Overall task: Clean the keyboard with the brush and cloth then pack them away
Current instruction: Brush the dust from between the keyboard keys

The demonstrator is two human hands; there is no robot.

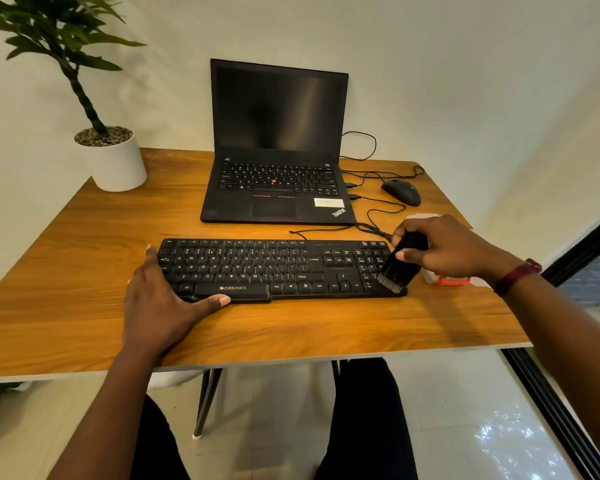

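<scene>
While the keyboard (278, 268) lies flat on the wooden table (84, 271), its left end is pressed down by the left hand (160, 299): fingers straight and spread, thumb along the front edge by the spacebar. The black brush (397, 268) is gripped in the right hand (444, 251), fingers curled round the handle, and is held tilted, with the bristles set on the keyboard's front right corner. An open laptop (278, 109), screen dark, is placed behind the keyboard, with a wired mouse (401, 192) to its right. A red-and-white item (454, 280) is half hidden behind the right hand and cannot be identified.

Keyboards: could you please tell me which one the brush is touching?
The separate keyboard in front of the laptop; the brush in the right hand meets its right end. The laptop's keys are untouched.
</scene>
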